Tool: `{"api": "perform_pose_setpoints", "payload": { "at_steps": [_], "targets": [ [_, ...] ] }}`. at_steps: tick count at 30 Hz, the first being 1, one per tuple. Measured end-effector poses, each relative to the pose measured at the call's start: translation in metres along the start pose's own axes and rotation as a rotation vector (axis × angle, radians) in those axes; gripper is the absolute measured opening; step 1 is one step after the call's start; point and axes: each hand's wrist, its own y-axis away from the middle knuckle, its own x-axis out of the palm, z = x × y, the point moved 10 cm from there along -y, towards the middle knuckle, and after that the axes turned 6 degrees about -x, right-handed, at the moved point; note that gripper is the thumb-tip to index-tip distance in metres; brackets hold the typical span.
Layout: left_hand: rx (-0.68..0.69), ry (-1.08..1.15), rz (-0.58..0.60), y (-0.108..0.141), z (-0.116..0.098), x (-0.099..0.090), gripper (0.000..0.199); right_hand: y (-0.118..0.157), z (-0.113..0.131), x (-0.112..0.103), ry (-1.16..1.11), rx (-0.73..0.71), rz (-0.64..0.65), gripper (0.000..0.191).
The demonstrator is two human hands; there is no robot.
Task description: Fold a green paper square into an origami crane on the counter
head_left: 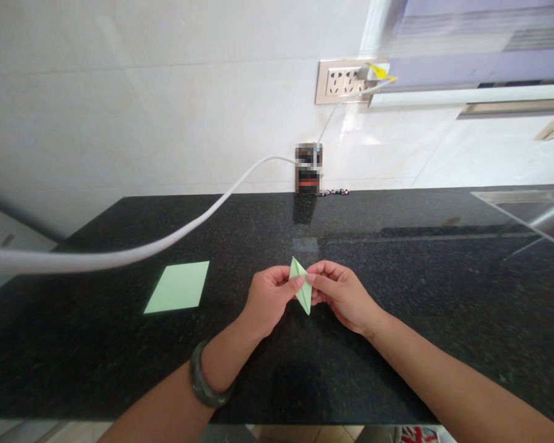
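A small piece of green paper, folded into a narrow diamond with a crease down its middle, is held between my two hands above the dark countertop. My left hand pinches its left side, thumb on top. On the right side my right hand grips it, the thumb pressing near the middle and the other fingers partly hidden behind. A flat green sheet lies on the counter to the left of my left hand.
A white cable crosses the upper left to a pixelated device against the wall. Above it is a socket panel with a plug. A sink edge shows at the right. A beaded string lies by the wall.
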Motion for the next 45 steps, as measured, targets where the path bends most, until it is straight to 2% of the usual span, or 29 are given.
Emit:
{"api": "perform_pose_setpoints", "payload": {
  "at_steps": [6, 13, 21, 36, 45],
  "targets": [
    [-0.013, -0.033, 0.042, 0.0, 0.003, 0.004, 0.021, 0.0, 0.018, 0.002, 0.21, -0.118, 0.07, 0.019],
    [-0.012, -0.153, 0.062, 0.0, 0.007, 0.007, 0.027, 0.0, 0.013, 0.008, 0.313, -0.034, 0.187, 0.021],
    [-0.019, -0.135, 0.101, 0.002, 0.006, 0.011, 0.019, 0.0, 0.014, 0.007, 0.264, -0.045, 0.152, 0.024],
    [-0.043, -0.109, 0.094, 0.002, 0.006, 0.012, 0.019, -0.001, 0.019, 0.004, 0.231, -0.127, 0.095, 0.02],
    [-0.048, -0.121, 0.123, 0.004, 0.007, 0.016, 0.017, -0.002, 0.019, 0.001, 0.218, -0.123, 0.076, 0.021]
  ]
}}
